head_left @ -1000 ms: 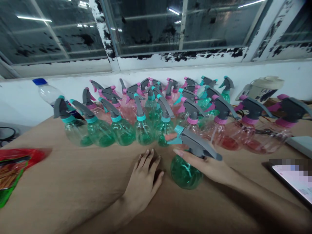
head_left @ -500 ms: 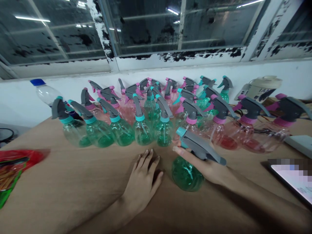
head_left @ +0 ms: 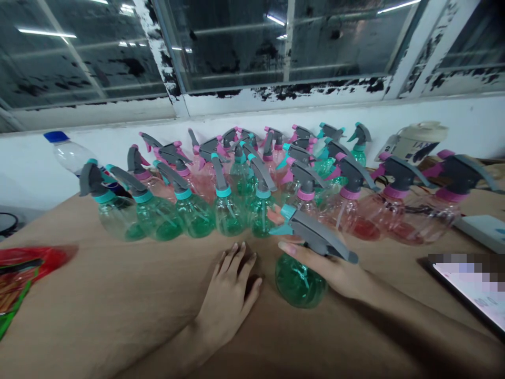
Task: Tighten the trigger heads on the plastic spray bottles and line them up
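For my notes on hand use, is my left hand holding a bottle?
No, the left hand rests on the table, while the right hand holds a green bottle.

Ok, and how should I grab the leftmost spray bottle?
I'd grip the leftmost spray bottle around its turquoise collar, coming from the front left. The neck is narrower than the round body, the next spray bottle crowds its right, and the blue-capped bottle is behind.
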{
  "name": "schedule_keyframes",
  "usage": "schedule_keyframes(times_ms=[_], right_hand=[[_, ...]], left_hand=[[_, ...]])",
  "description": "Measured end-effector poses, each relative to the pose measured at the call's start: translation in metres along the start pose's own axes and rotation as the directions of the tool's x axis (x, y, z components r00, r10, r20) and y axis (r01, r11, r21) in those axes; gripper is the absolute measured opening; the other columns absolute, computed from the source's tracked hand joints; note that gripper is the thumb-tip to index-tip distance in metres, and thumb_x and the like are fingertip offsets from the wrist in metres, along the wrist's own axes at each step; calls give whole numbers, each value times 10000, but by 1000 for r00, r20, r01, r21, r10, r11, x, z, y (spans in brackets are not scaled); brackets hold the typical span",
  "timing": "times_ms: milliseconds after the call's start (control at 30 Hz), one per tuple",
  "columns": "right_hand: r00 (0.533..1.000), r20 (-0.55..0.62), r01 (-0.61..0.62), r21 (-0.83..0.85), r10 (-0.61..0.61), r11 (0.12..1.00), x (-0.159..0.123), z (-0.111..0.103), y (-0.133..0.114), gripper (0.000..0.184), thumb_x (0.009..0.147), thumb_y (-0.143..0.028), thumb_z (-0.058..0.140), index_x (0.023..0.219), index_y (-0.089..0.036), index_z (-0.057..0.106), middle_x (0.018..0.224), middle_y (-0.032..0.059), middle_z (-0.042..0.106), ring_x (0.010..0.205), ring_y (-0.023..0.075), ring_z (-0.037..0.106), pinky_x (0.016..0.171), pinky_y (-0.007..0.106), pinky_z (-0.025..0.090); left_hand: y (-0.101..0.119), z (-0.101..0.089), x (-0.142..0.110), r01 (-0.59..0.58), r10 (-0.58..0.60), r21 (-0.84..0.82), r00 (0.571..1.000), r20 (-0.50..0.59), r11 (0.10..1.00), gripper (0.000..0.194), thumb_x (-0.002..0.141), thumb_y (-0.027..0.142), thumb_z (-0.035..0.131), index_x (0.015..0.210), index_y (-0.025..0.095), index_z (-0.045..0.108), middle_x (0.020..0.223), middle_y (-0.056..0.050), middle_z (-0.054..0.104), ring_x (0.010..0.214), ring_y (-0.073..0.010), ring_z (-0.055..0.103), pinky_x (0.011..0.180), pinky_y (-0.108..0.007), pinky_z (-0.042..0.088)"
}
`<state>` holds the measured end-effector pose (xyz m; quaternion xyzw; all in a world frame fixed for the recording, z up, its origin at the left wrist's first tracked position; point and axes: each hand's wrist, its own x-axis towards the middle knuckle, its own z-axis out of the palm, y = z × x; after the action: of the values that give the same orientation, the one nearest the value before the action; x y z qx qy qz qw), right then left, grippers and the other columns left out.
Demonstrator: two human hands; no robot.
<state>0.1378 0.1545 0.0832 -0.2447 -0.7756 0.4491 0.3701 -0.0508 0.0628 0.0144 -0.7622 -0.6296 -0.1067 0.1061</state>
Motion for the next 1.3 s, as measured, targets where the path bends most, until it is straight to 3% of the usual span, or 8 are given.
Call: schedule_keyframes(times_ms=[233, 367, 467, 633, 867, 1033, 1167, 1300], right_hand=[[998, 65, -25, 109, 18, 994, 1, -1, -1, 336, 824, -314, 573, 1159, -291, 571, 829, 1, 664, 804, 193, 628, 861, 414, 498], [998, 61, -27, 161, 17, 987, 2, -2, -5, 331, 811, -278, 586, 1142, -292, 578, 962, 16, 666, 953, 201, 606, 960, 428, 432], [999, 31, -21, 163, 16, 986, 4, -1, -5, 271, 795, -273, 603, 1066, -262, 603, 1039, 31, 653, 990, 195, 609, 926, 380, 465], [999, -11, 33, 81, -32, 996, 5, 3, 0, 153, 803, -318, 595, 929, -233, 613, 953, 30, 669, 931, 189, 639, 855, 357, 510], [992, -113, 41, -93, -51, 995, 1, 4, 1, 99, 785, -325, 607, 804, -229, 604, 766, 5, 662, 684, 160, 646, 656, 297, 531], [995, -78, 61, -66, -66, 996, 3, 1, -4, 136, 811, -332, 573, 900, -243, 622, 804, 5, 670, 781, 173, 645, 768, 322, 511], [995, -81, 48, -110, -57, 993, 1, 1, -3, 147, 825, -332, 549, 889, -246, 650, 665, -11, 623, 661, 165, 614, 710, 335, 513], [989, -133, 51, -124, -67, 991, -1, 3, 1, 145, 819, -336, 561, 827, -230, 658, 625, -5, 615, 680, 177, 614, 711, 344, 511]], left_hand=[[-1, 0, -1, 1, -1, -17, 1000, -11, 1000, 399, 901, 305, 440, 1250, 117, 486, 1362, -160, 435, 1278, -301, 360, 1004, -510, 352], [-1, 0, -1, -1, 1, -25, 1000, -14, 1000, 398, 901, 310, 437, 1245, 117, 487, 1358, -161, 439, 1279, -305, 358, 1005, -519, 347], [-1, -1, -1, 1, -2, -24, 1000, -5, 1000, 401, 903, 305, 434, 1253, 114, 480, 1356, -162, 439, 1280, -306, 354, 1007, -519, 343], [0, -1, 0, 3, -2, -18, 1000, 10, 1000, 401, 904, 306, 436, 1253, 114, 482, 1332, -156, 465, 1278, -305, 354, 1011, -511, 341], [0, -1, 0, -2, 2, -17, 1000, 19, 1000, 406, 910, 304, 426, 1262, 108, 474, 1346, -162, 449, 1283, -310, 345, 1008, -523, 338], [0, -1, 0, -1, 1, -9, 1000, 10, 1000, 399, 904, 304, 434, 1248, 110, 489, 1351, -166, 443, 1270, -310, 364, 1006, -521, 340], [0, 0, 0, -2, 2, -4, 1000, -2, 1000, 389, 908, 308, 422, 1243, 124, 495, 1350, -154, 449, 1271, -304, 366, 1004, -516, 344], [-1, 0, 0, 0, 0, -10, 1000, -6, 1000, 386, 908, 317, 424, 1238, 132, 501, 1346, -146, 455, 1269, -301, 369, 1007, -515, 340]])
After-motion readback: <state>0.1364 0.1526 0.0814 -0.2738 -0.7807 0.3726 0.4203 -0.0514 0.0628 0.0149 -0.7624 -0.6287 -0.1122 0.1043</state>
